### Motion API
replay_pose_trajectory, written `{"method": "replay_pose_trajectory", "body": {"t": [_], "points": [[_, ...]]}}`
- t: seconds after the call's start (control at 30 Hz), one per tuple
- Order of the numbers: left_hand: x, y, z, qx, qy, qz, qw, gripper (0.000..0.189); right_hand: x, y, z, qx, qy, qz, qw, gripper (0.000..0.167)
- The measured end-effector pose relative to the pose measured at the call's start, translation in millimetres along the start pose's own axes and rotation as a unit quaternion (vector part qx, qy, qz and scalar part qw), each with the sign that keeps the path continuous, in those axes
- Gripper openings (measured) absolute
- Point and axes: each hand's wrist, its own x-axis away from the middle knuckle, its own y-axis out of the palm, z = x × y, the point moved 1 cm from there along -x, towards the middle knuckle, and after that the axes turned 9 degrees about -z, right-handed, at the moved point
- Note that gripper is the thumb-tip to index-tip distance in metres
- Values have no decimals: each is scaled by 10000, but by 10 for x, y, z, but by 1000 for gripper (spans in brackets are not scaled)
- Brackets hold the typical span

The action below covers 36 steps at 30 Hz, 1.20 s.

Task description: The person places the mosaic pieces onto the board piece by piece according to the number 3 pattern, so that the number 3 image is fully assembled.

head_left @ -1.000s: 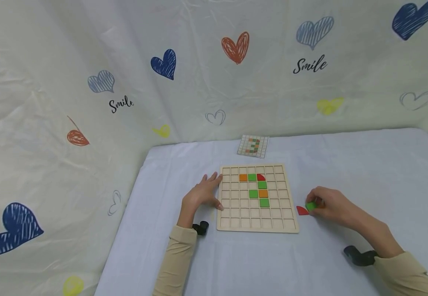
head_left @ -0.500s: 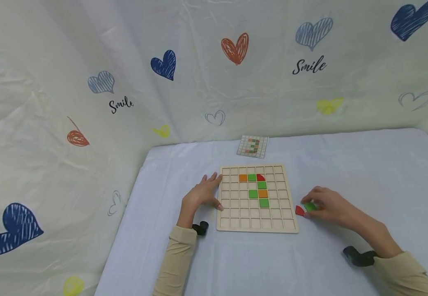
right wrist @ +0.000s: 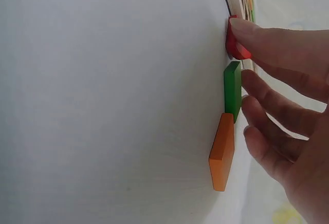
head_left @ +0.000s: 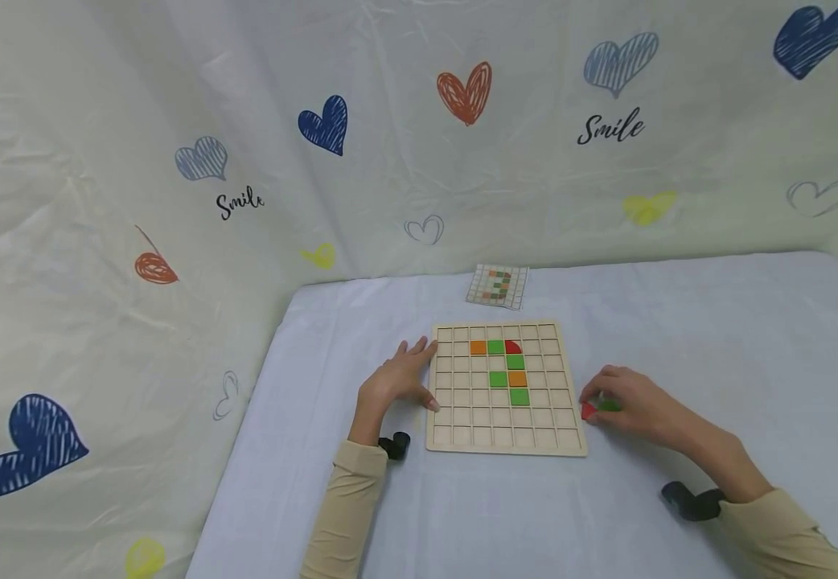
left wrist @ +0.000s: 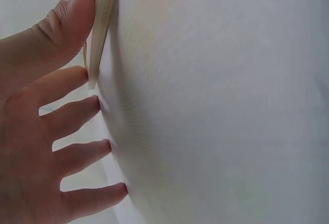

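"Smile" (head_left: 610,126) can be read 2x on the pale backdrop (head_left: 527,193), 1 toward the left, 1 toward the right, and a blocky 3 (head_left: 506,285) is shown on the little card (head_left: 475,294) at the table's (head_left: 679,338) far edge.

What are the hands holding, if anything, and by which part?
The right hand pinches the red piece by its edges. The left hand grips nothing, only touching the left edge of the board.

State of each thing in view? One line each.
Board: flat, partly filled, seven tiles set in
Red piece: off the board, pinched
Loose green tile: lying flat, not gripped
Loose orange tile: lying flat, not gripped
Card: pattern side showing
Left hand: spread, touching board edge
Right hand: pinching red piece
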Motion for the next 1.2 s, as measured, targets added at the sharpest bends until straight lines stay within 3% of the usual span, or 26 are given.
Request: {"method": "replay_pose_trajectory", "body": {"t": [0.2,0.77,1.2], "points": [[9,-6,3,5,-3,-14,10000,113,-8,8,-24,-326,97,67,9994,22],[12,-4,-7,-30,15,27,10000,113,43,-33,-70,-311,-543,518,9967,30],[4,-6,-5,-63,18,1,10000,113,-42,-16,-185,-753,-776,468,9930,24]]}}
